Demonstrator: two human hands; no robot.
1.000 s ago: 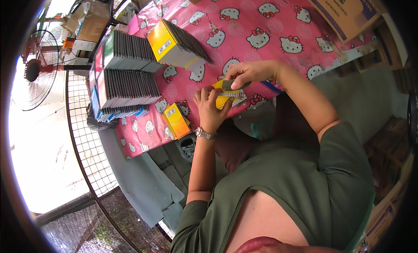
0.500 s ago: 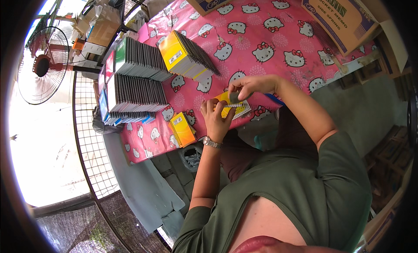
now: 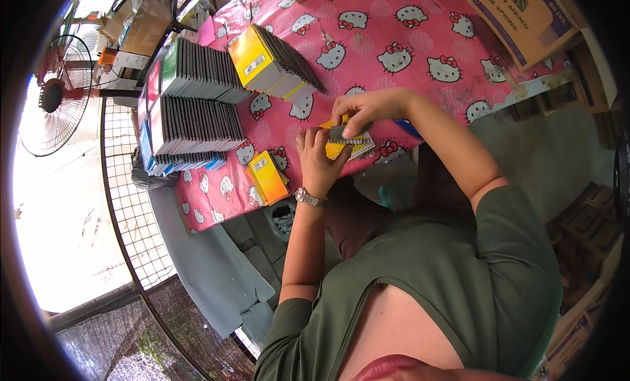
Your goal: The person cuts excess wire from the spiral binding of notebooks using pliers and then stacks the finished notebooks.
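A small yellow spiral notebook [image 3: 333, 149] lies near the front edge of the table. My left hand [image 3: 316, 156], with a metal watch on its wrist, grips the notebook's left end between bent fingers and thumb. Along the wire binding rests a flat dark grey piece [image 3: 337, 133], whose exact kind I cannot make out. My right hand [image 3: 367, 112] pinches that piece from above, its thumb on top and fingers curled. To the left of my left hand sit a few yellow-orange spiral notebooks [image 3: 268, 179].
A tall stack of yellow notebooks [image 3: 252, 63] stands beyond my left hand. Further left are stacks of black-spiral notebooks [image 3: 197, 128] with green, red and blue covers. A cardboard box [image 3: 518, 26] sits at the far right, a fan [image 3: 56, 95] at the far left. Something blue [image 3: 408, 127] lies under my right forearm.
The dark grey piece, earlier tilted in my right fingers, now lies lengthwise against the notebook's binding. My left hand keeps its grip. The whole view has shifted slightly.
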